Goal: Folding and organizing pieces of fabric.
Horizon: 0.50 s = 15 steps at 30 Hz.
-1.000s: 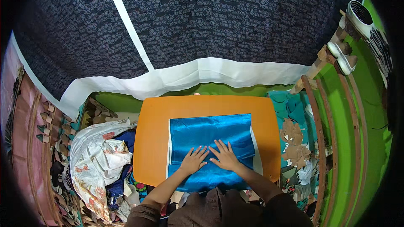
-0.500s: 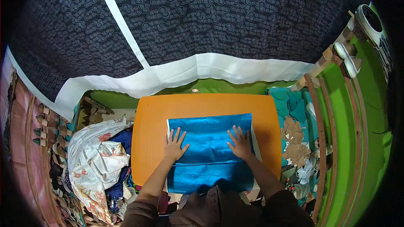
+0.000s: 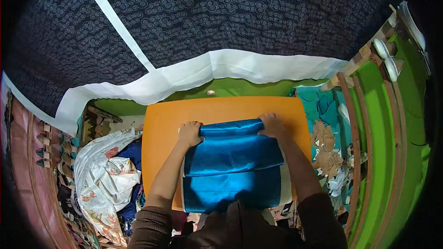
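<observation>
A shiny blue cloth (image 3: 230,154) with pale side edges lies on the orange table (image 3: 173,110), and its near part reaches past the table's front edge toward my body. One crosswise fold runs over its middle. At the far left corner, my left hand (image 3: 190,134) is closed on the cloth's edge, fingers curled over it. My right hand (image 3: 272,126) grips the far right corner in the same way. Between my hands the far edge looks bunched or turned over. The thumbs rest on the blue side, while the fingertips are partly hidden.
A dark patterned curtain (image 3: 230,18) with a white border hangs beyond the table. On the left lies a heap of floral white cloth (image 3: 110,175). Brown scraps (image 3: 325,147) lie on the right, beside wooden rails (image 3: 355,157) along a green wall. Shoe forms (image 3: 44,150) line the left rack.
Both hands, which lay flat and spread on the cloth, have moved to its far corners and closed on them. The cloth's far part is now lifted and rumpled.
</observation>
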Motion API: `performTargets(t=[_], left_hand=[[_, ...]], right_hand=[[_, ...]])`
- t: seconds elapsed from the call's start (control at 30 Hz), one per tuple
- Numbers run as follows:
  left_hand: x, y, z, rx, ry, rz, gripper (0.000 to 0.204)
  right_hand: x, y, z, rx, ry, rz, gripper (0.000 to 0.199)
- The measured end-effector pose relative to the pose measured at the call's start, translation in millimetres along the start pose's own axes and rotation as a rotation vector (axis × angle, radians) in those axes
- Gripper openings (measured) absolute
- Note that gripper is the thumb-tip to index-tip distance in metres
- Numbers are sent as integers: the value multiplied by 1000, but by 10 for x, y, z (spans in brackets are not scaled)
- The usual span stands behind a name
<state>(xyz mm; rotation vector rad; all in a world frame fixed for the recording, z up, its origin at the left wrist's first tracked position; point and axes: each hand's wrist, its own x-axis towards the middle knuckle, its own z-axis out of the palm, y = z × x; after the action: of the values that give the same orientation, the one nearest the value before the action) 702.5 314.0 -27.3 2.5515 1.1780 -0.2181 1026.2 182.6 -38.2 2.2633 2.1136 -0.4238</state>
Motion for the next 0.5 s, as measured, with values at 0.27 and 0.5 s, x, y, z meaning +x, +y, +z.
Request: performTargets(t=[0.27, 0.5], left_hand=[[258, 3, -598, 129, 478, -19, 21], [228, 94, -1204, 182, 775, 31, 21]], right_hand=[[446, -202, -780, 18, 307, 0, 24], [419, -318, -1461, 37, 784, -206, 22]])
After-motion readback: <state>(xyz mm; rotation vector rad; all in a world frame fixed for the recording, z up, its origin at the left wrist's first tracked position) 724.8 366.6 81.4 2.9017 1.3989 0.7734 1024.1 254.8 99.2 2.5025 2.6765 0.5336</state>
